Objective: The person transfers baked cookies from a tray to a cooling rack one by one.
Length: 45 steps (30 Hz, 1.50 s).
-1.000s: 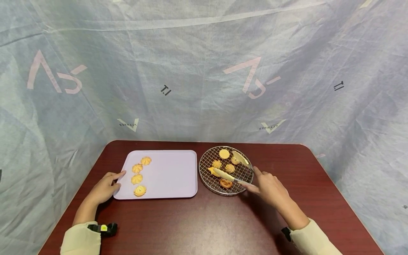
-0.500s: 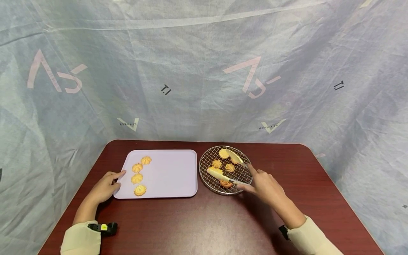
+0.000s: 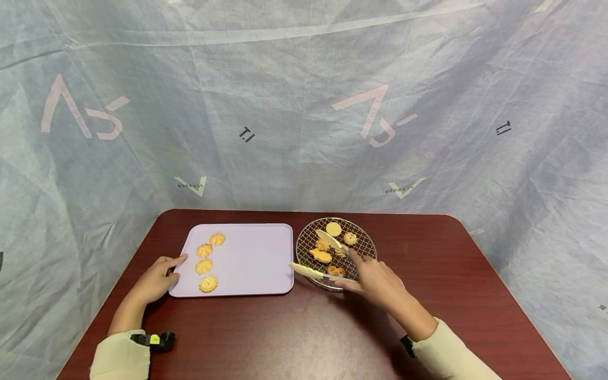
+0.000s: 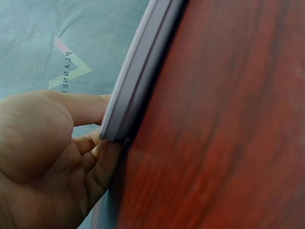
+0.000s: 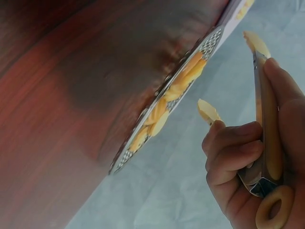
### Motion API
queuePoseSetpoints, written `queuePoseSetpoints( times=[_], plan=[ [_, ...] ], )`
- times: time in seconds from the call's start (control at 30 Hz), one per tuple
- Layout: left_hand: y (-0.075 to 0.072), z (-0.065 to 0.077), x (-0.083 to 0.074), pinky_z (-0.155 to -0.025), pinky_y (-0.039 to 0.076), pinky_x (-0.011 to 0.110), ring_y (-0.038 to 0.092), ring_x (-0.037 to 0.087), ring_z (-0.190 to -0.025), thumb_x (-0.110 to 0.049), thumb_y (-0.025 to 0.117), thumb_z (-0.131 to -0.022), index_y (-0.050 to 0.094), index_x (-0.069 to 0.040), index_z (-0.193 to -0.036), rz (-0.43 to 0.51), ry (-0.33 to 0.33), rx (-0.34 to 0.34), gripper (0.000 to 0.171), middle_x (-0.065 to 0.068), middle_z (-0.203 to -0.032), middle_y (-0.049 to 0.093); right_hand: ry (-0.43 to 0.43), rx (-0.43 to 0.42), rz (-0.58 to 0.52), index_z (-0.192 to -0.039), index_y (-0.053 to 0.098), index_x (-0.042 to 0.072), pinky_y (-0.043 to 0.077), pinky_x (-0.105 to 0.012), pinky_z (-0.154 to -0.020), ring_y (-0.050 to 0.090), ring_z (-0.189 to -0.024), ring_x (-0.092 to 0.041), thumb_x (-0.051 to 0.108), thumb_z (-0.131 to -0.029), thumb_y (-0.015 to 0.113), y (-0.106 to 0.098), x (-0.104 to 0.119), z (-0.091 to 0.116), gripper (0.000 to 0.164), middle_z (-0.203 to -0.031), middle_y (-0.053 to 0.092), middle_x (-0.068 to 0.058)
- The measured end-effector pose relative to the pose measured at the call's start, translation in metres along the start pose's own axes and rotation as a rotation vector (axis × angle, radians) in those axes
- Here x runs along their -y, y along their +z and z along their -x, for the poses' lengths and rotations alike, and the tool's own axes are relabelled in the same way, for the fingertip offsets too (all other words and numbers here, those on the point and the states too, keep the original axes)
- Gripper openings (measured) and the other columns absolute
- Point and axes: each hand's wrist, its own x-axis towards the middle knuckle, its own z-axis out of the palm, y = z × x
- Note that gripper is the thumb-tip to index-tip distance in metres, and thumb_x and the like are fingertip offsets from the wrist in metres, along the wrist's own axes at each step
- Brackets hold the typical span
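My left hand point(image 3: 155, 281) pinches the left edge of a pale lilac tray point(image 3: 252, 258); in the left wrist view the thumb lies on one side of its rim point(image 4: 136, 81) and fingers on the other. A line of butter cookies point(image 3: 204, 266) lies along the tray's left part. My right hand point(image 3: 382, 282) grips tongs point(image 3: 306, 271) with cream tips, spread apart, nothing between them. They hover over a round wire rack point(image 3: 363, 253). On it lie a fish-shaped cookie point(image 3: 321, 256), a pretzel-shaped cookie point(image 3: 336, 271), round cookies point(image 3: 334, 229) and others partly hidden by the tongs.
The tray and rack stand side by side on a dark red wooden table point(image 3: 304, 338). A grey-blue printed cloth point(image 3: 294, 105) hangs behind the table and at both sides.
My right hand has moved left with the tongs, whose near tip now reaches the tray's right edge. The fish-shaped cookie has come into view. My left hand and the tray have stayed put.
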Motion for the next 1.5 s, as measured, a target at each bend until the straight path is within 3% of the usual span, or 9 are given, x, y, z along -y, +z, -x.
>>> queuePoseSetpoints(
  times=[0.13,0.33,0.73,1.23,1.5],
  plan=[
    [0.0,0.0,0.0,-0.079,0.04,0.041,0.048,0.032,-0.096,-0.002,0.057,-0.09,0.045,0.001,-0.143,-0.002,-0.001,0.0,0.055,0.026,-0.119,0.047,-0.019,0.005,0.0,-0.147,0.044,0.012,0.054,-0.045,-0.063,0.068,-0.085,-0.035,0.074,-0.077,0.06,0.002,0.009,-0.002,0.094,-0.113,0.066,-0.021],
    [-0.002,0.0,-0.001,-0.079,0.04,0.041,0.048,0.032,-0.096,-0.002,0.057,-0.09,0.045,0.001,-0.143,0.003,0.002,0.004,0.054,0.027,-0.12,0.046,-0.089,-0.011,0.03,-0.143,0.048,0.012,0.052,-0.039,-0.058,0.066,-0.075,-0.025,0.071,-0.078,0.062,0.009,0.021,-0.008,0.089,-0.099,0.068,-0.015],
    [-0.003,0.002,-0.006,-0.081,0.042,0.045,0.049,0.033,-0.097,-0.001,0.057,-0.09,0.045,0.003,-0.142,-0.002,0.007,0.003,0.054,0.028,-0.12,0.046,-0.171,-0.011,0.031,-0.138,0.05,0.007,0.051,-0.039,-0.055,0.066,-0.069,-0.028,0.067,-0.076,0.068,0.019,0.044,-0.02,0.088,-0.092,0.067,-0.014],
    [-0.003,0.004,-0.007,-0.076,0.039,0.039,0.048,0.03,-0.092,0.0,0.057,-0.089,0.045,0.004,-0.142,-0.002,0.015,0.0,0.054,0.027,-0.116,0.047,-0.221,0.029,0.045,-0.138,0.051,0.007,0.051,-0.035,-0.053,0.065,-0.067,-0.027,0.072,-0.075,0.063,0.027,0.071,-0.036,0.091,-0.094,0.068,-0.016],
    [-0.003,0.004,-0.008,-0.075,0.039,0.037,0.047,0.029,-0.091,0.0,0.056,-0.089,0.045,0.004,-0.141,-0.007,0.027,-0.003,0.054,0.026,-0.116,0.048,-0.199,0.066,0.026,-0.138,0.051,0.013,0.046,-0.035,-0.047,0.063,-0.068,-0.023,0.075,-0.071,0.064,0.03,0.088,-0.041,0.092,-0.088,0.066,-0.009]
  ],
)
